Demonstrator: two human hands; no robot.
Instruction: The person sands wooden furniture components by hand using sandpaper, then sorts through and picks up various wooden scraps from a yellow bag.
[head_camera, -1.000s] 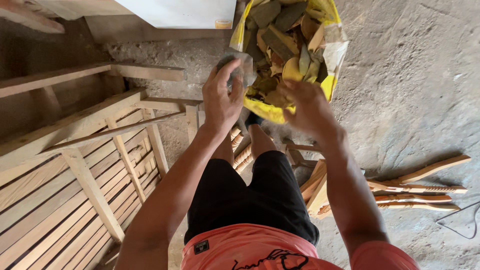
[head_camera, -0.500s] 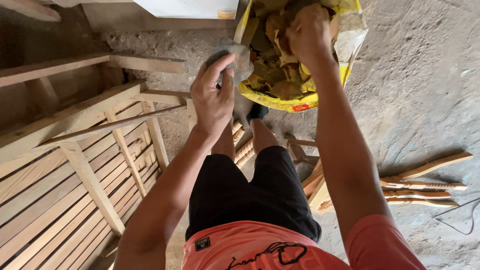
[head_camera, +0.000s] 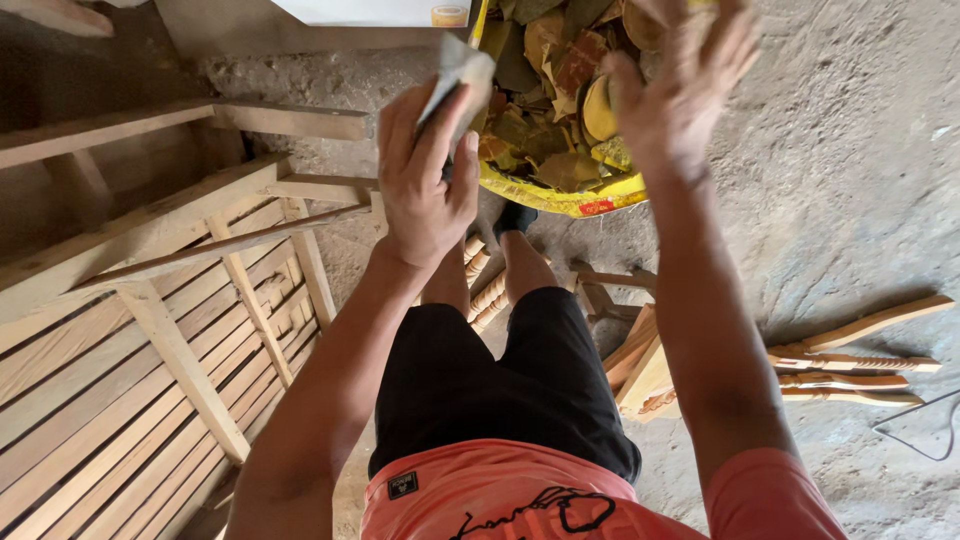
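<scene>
Rough concrete floor, slatted wooden frame at your left. Your left hand has risen, still pinching a folded sandpaper sheet. Your right hand has pulled up from the yellow bucket of scraps, fingers spread, apparently empty.

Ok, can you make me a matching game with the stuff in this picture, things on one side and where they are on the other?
Things:
1. folded grey sheet
2. yellow tub
3. slatted wooden frame
4. turned wooden legs

Places:
A. on the floor at the right
B. on the left
C. in the left hand
D. under the right hand, full of scraps

Pairs: 1-C, 2-D, 3-B, 4-A
</scene>
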